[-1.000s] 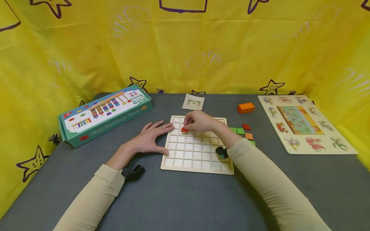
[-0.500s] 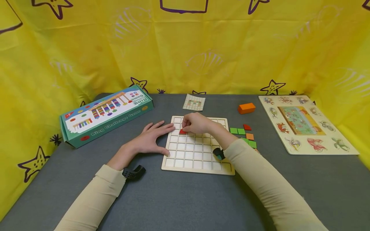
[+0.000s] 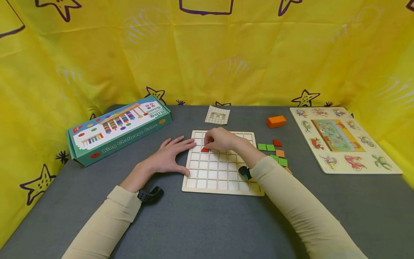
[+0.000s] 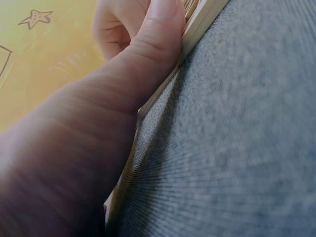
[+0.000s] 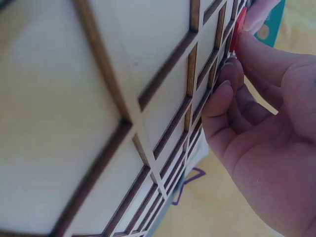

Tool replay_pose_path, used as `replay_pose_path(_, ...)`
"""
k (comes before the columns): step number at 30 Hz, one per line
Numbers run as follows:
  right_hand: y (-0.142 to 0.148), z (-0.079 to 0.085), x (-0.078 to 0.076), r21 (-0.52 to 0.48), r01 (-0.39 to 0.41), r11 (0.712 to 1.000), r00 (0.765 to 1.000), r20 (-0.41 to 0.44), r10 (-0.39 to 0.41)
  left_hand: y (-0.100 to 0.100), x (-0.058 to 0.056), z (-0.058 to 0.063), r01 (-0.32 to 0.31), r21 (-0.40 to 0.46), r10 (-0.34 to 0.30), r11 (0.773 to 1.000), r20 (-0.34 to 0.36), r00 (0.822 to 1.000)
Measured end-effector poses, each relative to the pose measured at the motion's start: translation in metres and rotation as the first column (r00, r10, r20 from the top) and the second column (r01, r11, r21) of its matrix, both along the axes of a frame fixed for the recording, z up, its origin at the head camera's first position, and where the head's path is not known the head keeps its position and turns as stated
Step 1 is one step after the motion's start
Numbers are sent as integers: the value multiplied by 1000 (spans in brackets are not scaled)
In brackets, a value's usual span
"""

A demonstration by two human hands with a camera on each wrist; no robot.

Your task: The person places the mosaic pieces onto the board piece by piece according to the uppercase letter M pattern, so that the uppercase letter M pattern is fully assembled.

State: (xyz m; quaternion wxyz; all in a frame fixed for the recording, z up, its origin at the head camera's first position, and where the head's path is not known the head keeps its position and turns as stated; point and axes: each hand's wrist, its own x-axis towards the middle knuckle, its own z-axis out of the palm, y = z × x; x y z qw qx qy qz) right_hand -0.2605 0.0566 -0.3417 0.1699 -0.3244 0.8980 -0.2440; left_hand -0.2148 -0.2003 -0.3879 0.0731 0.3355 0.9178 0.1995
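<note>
A wooden grid board lies flat on the table. My right hand is over its upper left cells, with thumb and fingers bent together at a small red tile. In the right wrist view, the thumb touches the red tile at the grid's surface; the other fingers of the right hand are curled. My left hand rests at the board's left edge, fingers spread and thumb on the frame. From the left wrist, the left hand's thumb is seen along the board's edge.
Right of the board lie several green tiles, an orange tile and another red tile. A pattern card and an orange block lie behind. A green game box stands left, a sea-animal puzzle board right.
My right hand and the red tile have shifted slightly left and nearer to me. More loose tiles show beside the right sleeve. The left hand stays in place.
</note>
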Motion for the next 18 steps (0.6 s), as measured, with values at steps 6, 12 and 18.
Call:
replay_pose_path(6,1,-1,-1,3,-11,1000,1000,-1,11,1,0,1,3,9,-3,1000,0,1000)
replay_pose_path(12,5,0,-1,-21,-3,1000,1000,14,3,0,-1,-1,6,12,-6,1000,-3,1000)
replay_pose_path(18,16,4,-1,-73,-5,997,1000,-1,5,1,0,0,-3,13,3,1000,4,1000)
